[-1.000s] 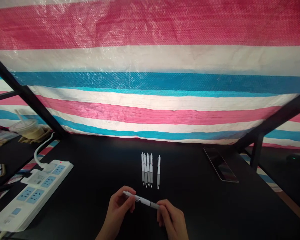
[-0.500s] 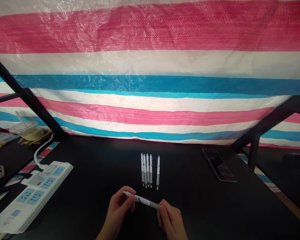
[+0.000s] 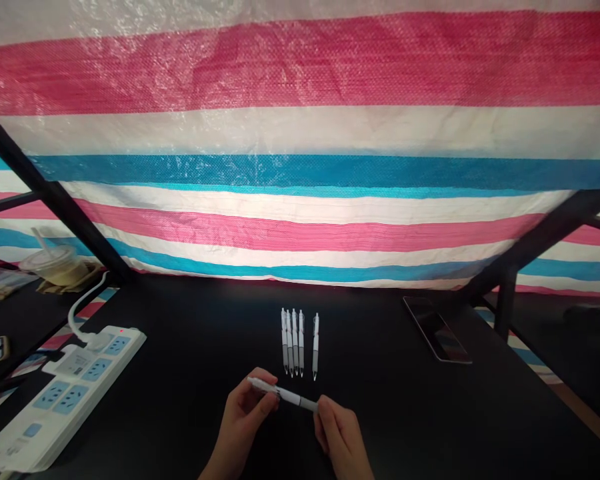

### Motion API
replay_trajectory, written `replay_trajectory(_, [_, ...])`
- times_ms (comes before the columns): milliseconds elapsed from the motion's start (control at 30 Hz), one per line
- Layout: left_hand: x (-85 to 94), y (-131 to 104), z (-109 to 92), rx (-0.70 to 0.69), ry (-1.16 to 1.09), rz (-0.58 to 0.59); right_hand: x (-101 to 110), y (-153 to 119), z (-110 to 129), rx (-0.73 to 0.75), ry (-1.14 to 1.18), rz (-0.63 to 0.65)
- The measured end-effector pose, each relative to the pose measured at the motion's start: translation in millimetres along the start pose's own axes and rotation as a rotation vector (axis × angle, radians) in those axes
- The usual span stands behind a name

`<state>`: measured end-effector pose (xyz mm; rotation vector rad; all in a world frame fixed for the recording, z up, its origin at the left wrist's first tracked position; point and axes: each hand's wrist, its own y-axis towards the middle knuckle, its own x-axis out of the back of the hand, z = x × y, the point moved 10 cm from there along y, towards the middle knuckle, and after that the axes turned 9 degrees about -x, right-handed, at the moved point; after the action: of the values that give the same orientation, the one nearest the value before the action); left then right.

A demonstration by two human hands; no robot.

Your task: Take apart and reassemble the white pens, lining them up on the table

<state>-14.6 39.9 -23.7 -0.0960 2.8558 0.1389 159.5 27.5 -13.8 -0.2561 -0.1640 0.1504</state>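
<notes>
Between my two hands a white ballpoint pen [image 3: 290, 397] with a grey grip lies slightly tilted, its clicker end to the left and its tip end to the right. My left hand [image 3: 247, 413] pinches the clip end between thumb and fingers. At the other end, my right hand [image 3: 343, 433] has its fingers closed round the grey grip, hiding the tip. Beyond the hands, several similar white pens [image 3: 293, 343] lie side by side on the black table [image 3: 205, 333], tips toward me. One more pen [image 3: 315, 347] lies slightly apart to their right.
A white power strip [image 3: 65, 400] with a plugged-in cable lies at the left. On the right is a dark phone [image 3: 437, 330]. A striped plastic sheet [image 3: 300, 233] hangs behind the table between black frame bars [image 3: 530, 243]. Further left stands a lidded drink cup [image 3: 55, 260].
My left thumb and fingers have shifted slightly right along the held pen, and the pen has moved up a little. The pens on the table stay in place.
</notes>
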Motion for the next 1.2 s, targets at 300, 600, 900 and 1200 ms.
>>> replay_trajectory(300, [-18.3,25,-15,0.030,-0.168,-0.057,6,4,-11,-0.024,0.136,-0.063])
replay_trajectory(600, [-26.4,56,-29,-0.005,-0.093,0.043,4,3,-4,-0.017,0.097,-0.064])
replay_trajectory(900, [-22.0,53,-20,0.011,-0.068,0.028,3,4,-6,0.017,0.023,-0.071])
replay_trajectory(1200, [-16.4,53,-19,0.016,-0.090,-0.004,1,3,-4,0.003,0.011,-0.058])
